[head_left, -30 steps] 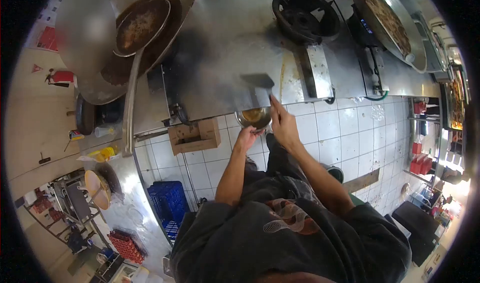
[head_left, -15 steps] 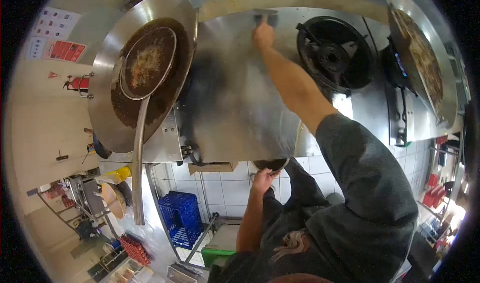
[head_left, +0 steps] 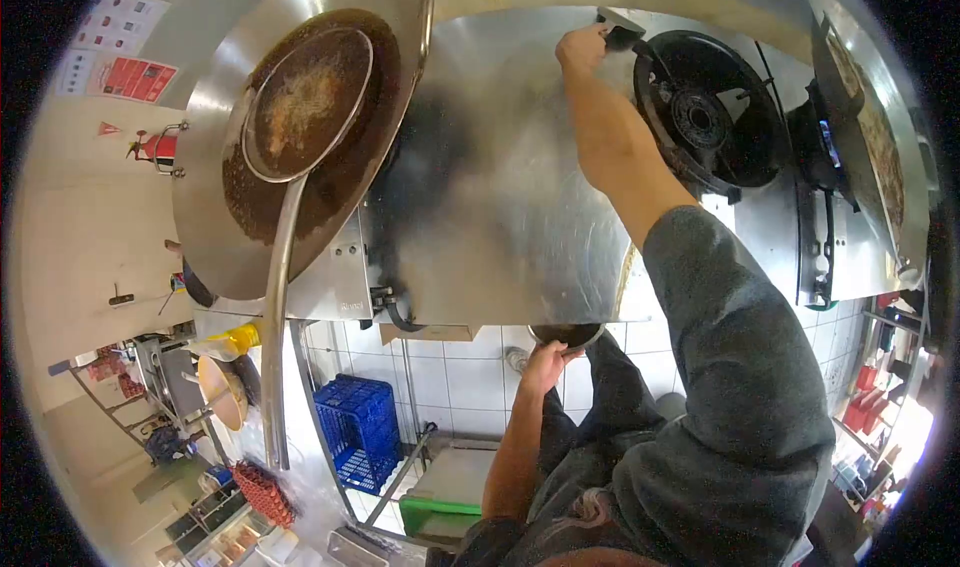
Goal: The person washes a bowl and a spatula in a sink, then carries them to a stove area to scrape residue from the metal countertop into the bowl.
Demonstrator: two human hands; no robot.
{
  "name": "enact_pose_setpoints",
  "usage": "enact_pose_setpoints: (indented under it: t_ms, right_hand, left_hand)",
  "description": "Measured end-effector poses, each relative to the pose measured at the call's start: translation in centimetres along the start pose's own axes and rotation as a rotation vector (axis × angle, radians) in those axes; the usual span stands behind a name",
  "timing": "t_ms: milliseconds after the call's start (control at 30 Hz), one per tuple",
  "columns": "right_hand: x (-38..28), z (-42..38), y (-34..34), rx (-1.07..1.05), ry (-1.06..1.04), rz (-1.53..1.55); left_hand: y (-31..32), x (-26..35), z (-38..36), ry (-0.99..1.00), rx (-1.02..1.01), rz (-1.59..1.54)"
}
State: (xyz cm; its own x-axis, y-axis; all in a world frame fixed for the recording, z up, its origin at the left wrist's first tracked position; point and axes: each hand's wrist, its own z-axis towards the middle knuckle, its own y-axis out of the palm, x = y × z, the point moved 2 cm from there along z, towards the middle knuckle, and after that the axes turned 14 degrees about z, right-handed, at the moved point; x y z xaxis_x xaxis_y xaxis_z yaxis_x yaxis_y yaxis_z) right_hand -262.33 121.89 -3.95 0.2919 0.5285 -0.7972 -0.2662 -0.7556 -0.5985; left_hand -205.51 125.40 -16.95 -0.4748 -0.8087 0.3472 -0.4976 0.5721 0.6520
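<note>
My right hand [head_left: 581,51] reaches to the back of the stainless steel counter [head_left: 500,197], fingers closed round what looks like a flat scraper [head_left: 623,34]. Its dark blade lies beside the left rim of a black gas burner [head_left: 700,115]. Below the counter's front edge, my left hand [head_left: 545,365] grips a round, dark-bottomed metal bowl [head_left: 566,335], partly hidden under that edge. Streaks and a dull film mark the steel between the wok and the burner.
A large wok [head_left: 215,157] of dark oil stands left, holding a long-handled strainer [head_left: 285,217] with fried bits; the handle juts past the counter front. Another wok [head_left: 890,147] sits over a flame at right. A blue crate [head_left: 357,432] stands on the tiled floor.
My right hand has moved right along the back of the counter with the scraper, up to the burner. My left hand and the bowl have shifted slightly right. The view has shifted a little.
</note>
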Motion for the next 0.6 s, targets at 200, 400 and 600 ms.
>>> enact_pose_setpoints:
  t_ms: [200, 400, 600]
  right_hand:
    - [2.4, -9.7, -2.7, -0.022, 0.122, 0.141]
    - [6.8, -16.9, -8.9, -0.142, 0.045, 0.045]
    - [13.0, -20.8, -13.6, -0.212, -0.158, -0.129]
  left_hand:
    - [-1.5, -1.7, 0.4, -0.083, -0.015, 0.044]
    - [-1.8, -1.3, -0.8, -0.109, -0.117, 0.116]
    - [-3.6, -2.5, -0.9, -0.153, -0.176, 0.172]
